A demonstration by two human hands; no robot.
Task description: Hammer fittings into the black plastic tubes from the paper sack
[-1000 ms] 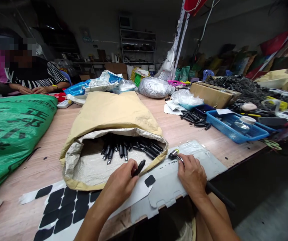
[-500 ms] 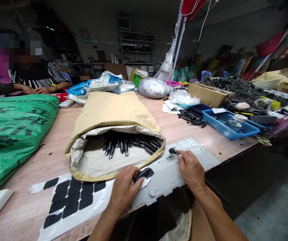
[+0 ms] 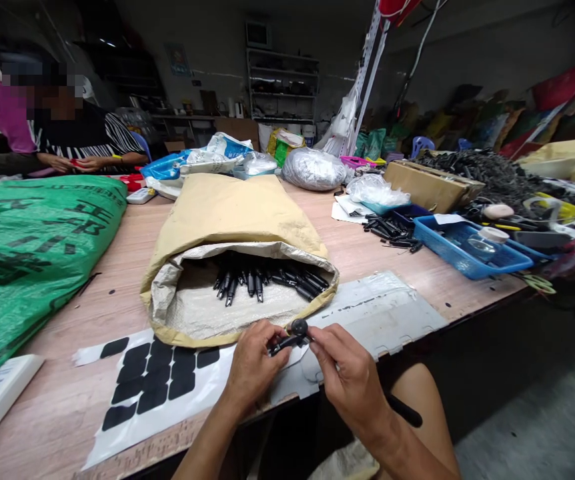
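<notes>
My left hand [image 3: 252,360] is closed around a small black tubular piece [image 3: 281,345] at the table's front edge. My right hand [image 3: 350,373] grips a tool with a round black head [image 3: 298,327] and a black handle that sticks out below the wrist. Its head is at the black piece, close to my left fingertips; whether they touch I cannot tell. Just behind both hands lies a yellow-brown sack [image 3: 237,207], its mouth toward me, with several black pieces [image 3: 252,283] inside. Left of my left hand is a white sheet of black rounded-square stickers [image 3: 157,373].
A grey board [image 3: 387,307] lies under and right of my hands. A green sack [image 3: 37,240] and a white box [image 3: 2,400] are at the left. Blue trays [image 3: 472,260] and a cardboard box [image 3: 427,187] stand to the right. Another person [image 3: 87,137] sits at the far left.
My right hand has moved left with the tool, bringing its round head from above the grey board to the piece in my left hand. The view has shifted slightly.
</notes>
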